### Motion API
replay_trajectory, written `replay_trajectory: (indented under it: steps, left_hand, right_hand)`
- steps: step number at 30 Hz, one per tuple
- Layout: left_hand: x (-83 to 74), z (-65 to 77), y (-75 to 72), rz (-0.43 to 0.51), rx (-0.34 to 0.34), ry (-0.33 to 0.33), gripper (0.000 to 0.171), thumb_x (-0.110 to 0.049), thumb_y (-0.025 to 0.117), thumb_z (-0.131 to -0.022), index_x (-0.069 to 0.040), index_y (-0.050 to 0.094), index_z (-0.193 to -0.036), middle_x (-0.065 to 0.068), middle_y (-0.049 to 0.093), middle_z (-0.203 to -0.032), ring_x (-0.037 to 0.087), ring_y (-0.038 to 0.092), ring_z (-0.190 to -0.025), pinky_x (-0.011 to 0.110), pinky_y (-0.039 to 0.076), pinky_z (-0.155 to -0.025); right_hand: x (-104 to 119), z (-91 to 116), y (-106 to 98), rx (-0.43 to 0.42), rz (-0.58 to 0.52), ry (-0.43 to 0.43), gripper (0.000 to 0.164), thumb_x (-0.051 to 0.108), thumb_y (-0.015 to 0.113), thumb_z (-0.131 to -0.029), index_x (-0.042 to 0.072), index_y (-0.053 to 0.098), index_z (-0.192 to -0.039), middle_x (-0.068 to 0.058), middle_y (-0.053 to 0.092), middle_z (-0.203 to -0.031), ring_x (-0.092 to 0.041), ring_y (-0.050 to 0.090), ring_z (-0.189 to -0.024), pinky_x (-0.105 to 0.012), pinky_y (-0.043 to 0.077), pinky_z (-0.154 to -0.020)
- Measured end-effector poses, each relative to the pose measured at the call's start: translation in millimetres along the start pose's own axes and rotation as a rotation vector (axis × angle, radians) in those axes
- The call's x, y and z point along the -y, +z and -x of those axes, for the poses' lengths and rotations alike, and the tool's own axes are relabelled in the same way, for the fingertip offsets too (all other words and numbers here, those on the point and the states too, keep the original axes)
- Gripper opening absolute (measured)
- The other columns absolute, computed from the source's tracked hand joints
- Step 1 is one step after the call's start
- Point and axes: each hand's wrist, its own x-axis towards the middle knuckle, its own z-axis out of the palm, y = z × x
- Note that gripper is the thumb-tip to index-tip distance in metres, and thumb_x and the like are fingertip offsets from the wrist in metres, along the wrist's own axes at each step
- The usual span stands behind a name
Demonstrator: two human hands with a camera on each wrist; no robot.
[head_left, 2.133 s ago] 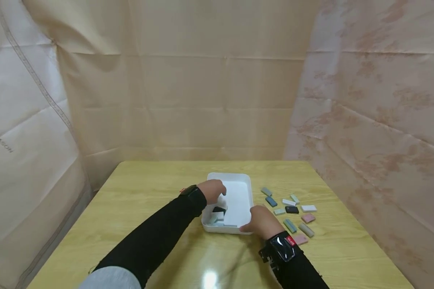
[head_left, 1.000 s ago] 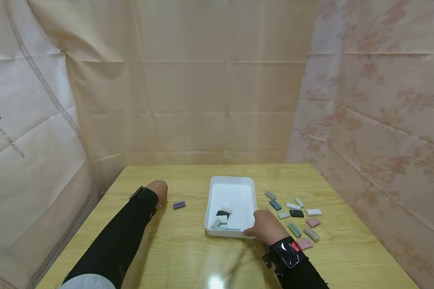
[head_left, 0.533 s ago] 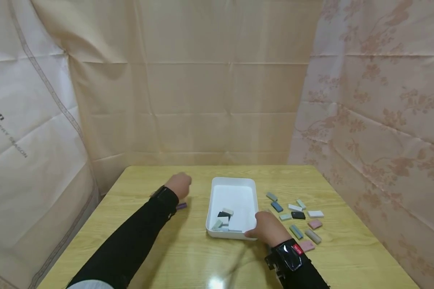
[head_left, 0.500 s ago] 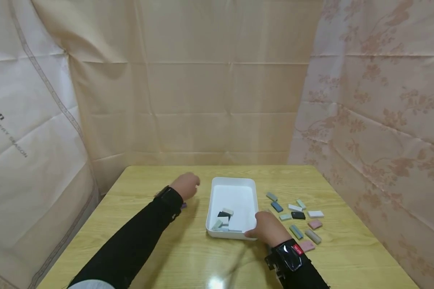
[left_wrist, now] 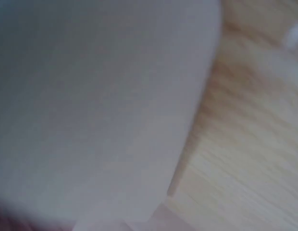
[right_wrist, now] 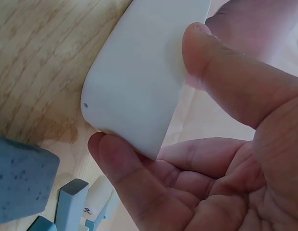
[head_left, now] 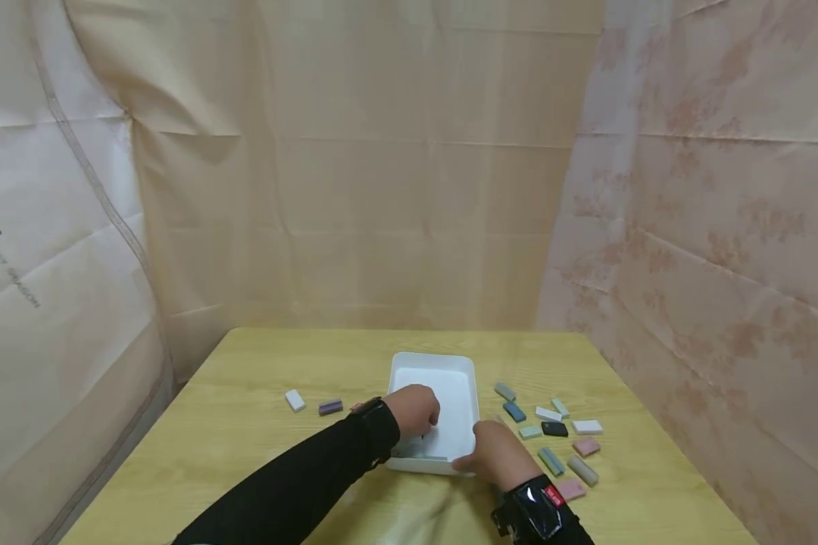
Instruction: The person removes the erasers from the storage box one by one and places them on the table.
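A white rectangular tray stands on the wooden table. My left hand reaches over its left side, with the fingertips down inside and hidden; whether they hold something cannot be seen. The hand also covers most of the blocks inside. My right hand grips the tray's near right corner. In the right wrist view, its thumb lies on one side of the tray wall and its fingers on the other. A blurred pale tray surface fills most of the left wrist view.
Left of the tray lie a white block and a purple block. Several small blocks are spread to the right, among them a black one and a pink one. Curtains hang behind and beside the table.
My left hand went from the tray to the table's left side and came back into the tray. A white block now shows beside the purple one. The right hand keeps its hold.
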Motion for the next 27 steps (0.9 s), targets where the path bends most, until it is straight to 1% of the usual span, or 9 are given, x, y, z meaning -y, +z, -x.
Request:
replay_trajectory:
  steps: [3,6,8,10,14,17,20,23,27]
  left_hand:
    - [-0.7,5.2,-1.3,0.025,-0.054,0.022,0.009,-0.007,0.08,-0.085,-0.014,0.084,-0.09,-0.005,0.077,-0.085,0.006,0.062,-0.075,0.02,0.052,-0.074]
    - [7.4,11.1,-4.8,0.052,-0.16,0.055,0.012,-0.008,0.078,-0.088,-0.012,0.084,-0.097,-0.003,0.076,-0.09,0.01,0.068,-0.084,0.023,0.055,-0.079]
    - [17.4,17.0,-10.1,0.081,-0.236,0.049,0.013,-0.007,0.075,-0.092,-0.012,0.083,-0.101,-0.001,0.074,-0.093,0.013,0.068,-0.088,0.026,0.056,-0.081]
    - [29.4,25.1,-14.8,0.107,-0.316,0.016,0.012,-0.006,0.074,-0.094,-0.011,0.082,-0.102,0.001,0.072,-0.095,0.016,0.067,-0.089,0.03,0.057,-0.082]
    - [60.9,50.2,-22.8,0.153,-0.382,-0.183,0.013,-0.002,0.074,-0.095,-0.01,0.08,-0.104,0.005,0.071,-0.097,0.019,0.068,-0.091,0.037,0.059,-0.086]
    - [83.1,59.3,-30.5,0.154,-0.355,-0.311,0.015,0.0,0.072,-0.096,-0.006,0.08,-0.107,0.009,0.073,-0.101,0.024,0.07,-0.096,0.043,0.06,-0.092]
    - [99.2,60.8,-33.5,0.134,-0.296,-0.37,0.02,0.004,0.066,-0.097,-0.002,0.079,-0.111,0.015,0.075,-0.108,0.031,0.071,-0.105,0.047,0.058,-0.098]
    - [108.7,60.9,-28.2,0.112,-0.242,-0.398,0.026,0.009,0.06,-0.096,0.0,0.078,-0.111,0.018,0.076,-0.112,0.034,0.071,-0.111,0.048,0.057,-0.102]
    - [118.9,63.4,-16.5,0.071,-0.2,-0.395,0.022,0.011,0.064,-0.091,0.002,0.08,-0.105,0.017,0.079,-0.109,0.036,0.074,-0.109,0.047,0.057,-0.101]
  right_hand:
    - [-5.9,5.7,3.7,-0.022,-0.042,-0.026,0.04,0.024,0.096,-0.069,0.0,0.07,-0.087,-0.005,0.068,-0.08,-0.02,0.053,-0.072,-0.039,0.048,-0.07]
    - [-7.7,9.1,3.0,-0.05,-0.082,-0.06,0.039,0.022,0.095,-0.067,0.0,0.068,-0.084,-0.004,0.064,-0.077,-0.02,0.052,-0.071,-0.038,0.046,-0.068]
    - [-5.6,8.3,1.1,-0.047,-0.103,-0.053,0.041,0.022,0.096,-0.068,-0.002,0.069,-0.087,-0.006,0.064,-0.081,-0.021,0.052,-0.074,-0.04,0.048,-0.07]
    - [-3.3,6.9,2.2,-0.03,-0.128,-0.037,0.043,0.021,0.097,-0.068,-0.003,0.07,-0.091,-0.008,0.066,-0.086,-0.022,0.054,-0.077,-0.042,0.049,-0.074]
    - [6.9,-1.5,17.5,0.046,-0.094,0.061,0.054,0.027,0.097,-0.072,-0.005,0.071,-0.107,-0.013,0.07,-0.101,-0.025,0.059,-0.087,-0.048,0.054,-0.087]
    - [10.4,-4.0,18.0,0.048,-0.026,0.078,0.064,0.032,0.097,-0.074,-0.008,0.069,-0.116,-0.018,0.071,-0.111,-0.028,0.063,-0.096,-0.054,0.054,-0.097]
    - [7.7,0.1,8.5,0.02,-0.019,0.072,0.068,0.031,0.097,-0.073,-0.01,0.068,-0.12,-0.022,0.071,-0.116,-0.033,0.066,-0.104,-0.058,0.052,-0.101]
    - [0.3,5.7,1.1,0.002,-0.02,0.058,0.065,0.031,0.096,-0.073,-0.009,0.07,-0.117,-0.021,0.072,-0.113,-0.032,0.066,-0.101,-0.057,0.053,-0.098]
    - [-9.3,8.6,-2.1,-0.002,-0.01,0.049,0.067,0.033,0.096,-0.072,-0.009,0.07,-0.117,-0.021,0.073,-0.113,-0.032,0.067,-0.1,-0.058,0.054,-0.097]
